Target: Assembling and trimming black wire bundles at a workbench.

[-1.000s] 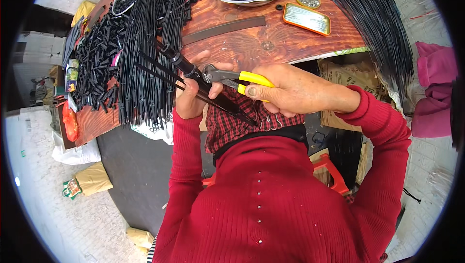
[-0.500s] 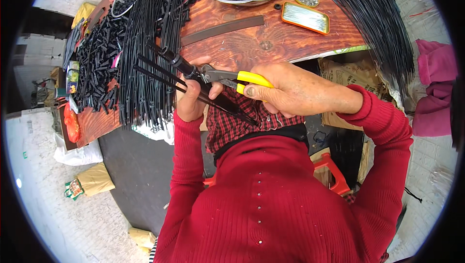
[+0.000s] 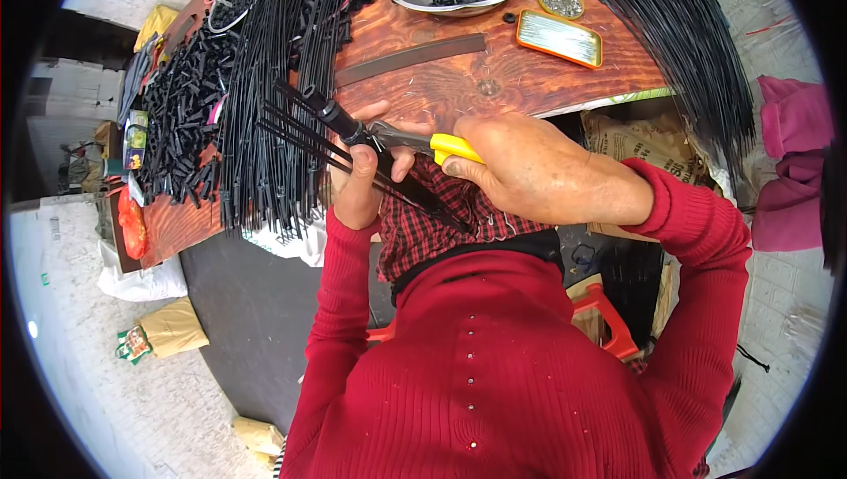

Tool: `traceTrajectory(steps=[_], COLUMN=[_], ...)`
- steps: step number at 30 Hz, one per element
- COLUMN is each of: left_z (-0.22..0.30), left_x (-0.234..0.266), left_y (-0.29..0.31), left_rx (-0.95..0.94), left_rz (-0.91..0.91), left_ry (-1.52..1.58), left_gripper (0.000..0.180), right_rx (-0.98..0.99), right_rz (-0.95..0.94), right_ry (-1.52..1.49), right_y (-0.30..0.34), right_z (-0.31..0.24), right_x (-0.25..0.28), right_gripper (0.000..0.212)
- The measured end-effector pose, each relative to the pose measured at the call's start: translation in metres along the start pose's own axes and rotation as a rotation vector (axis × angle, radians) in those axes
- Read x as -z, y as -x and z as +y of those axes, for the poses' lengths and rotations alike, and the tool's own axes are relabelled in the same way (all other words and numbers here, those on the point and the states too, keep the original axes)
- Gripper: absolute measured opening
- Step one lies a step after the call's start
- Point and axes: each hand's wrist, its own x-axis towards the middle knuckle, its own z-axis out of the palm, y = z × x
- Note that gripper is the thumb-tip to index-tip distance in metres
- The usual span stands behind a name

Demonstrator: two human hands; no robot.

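Observation:
My left hand is closed around a black tube with a ringed collar, held at a slant above my lap. Several thin black rods run alongside the tube through the same grip. In my right hand is a pair of pliers with yellow handles. The handles are squeezed close together, and the metal jaws meet the tube just below its collar, by my left fingers. What exactly the jaws bite on is too small to tell. The tube's lower end rests toward a red-and-black checked cloth on my lap.
On the wooden table lie a flat dark strip, a metal bowl of small black rings, an orange-rimmed tray of thin pins and a round dish of small metal pieces. Long black rods and black fittings crowd the left.
The plier handles have closed together in my right hand. The tube and rods have shifted slightly to the right with my left hand.

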Motion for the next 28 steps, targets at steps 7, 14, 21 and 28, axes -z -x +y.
traceTrajectory(steps=[7, 14, 21, 28], left_z=[0.000, 0.000, 0.000, 0.000], left_x=[0.007, 0.016, 0.020, 0.022], left_y=[0.008, 0.006, 0.005, 0.002], left_rx=[0.035, 0.062, 0.082, 0.118], left_rz=[0.012, -0.079, -0.148, -0.229], left_ry=[0.110, 0.150, 0.121, 0.054], left_gripper=[0.061, 0.060, 0.060, 0.066], right_rx=[0.031, 0.022, 0.092, 0.109], right_rz=[-0.065, -0.118, -0.090, -0.137], right_ry=[-0.008, -0.094, 0.019, 0.083], right_y=[-0.005, -0.004, -0.001, 0.003], right_z=[-0.003, 0.009, 0.007, 0.002], right_x=[0.004, 0.000, 0.014, 0.028], right_gripper=[0.029, 0.029, 0.026, 0.027])
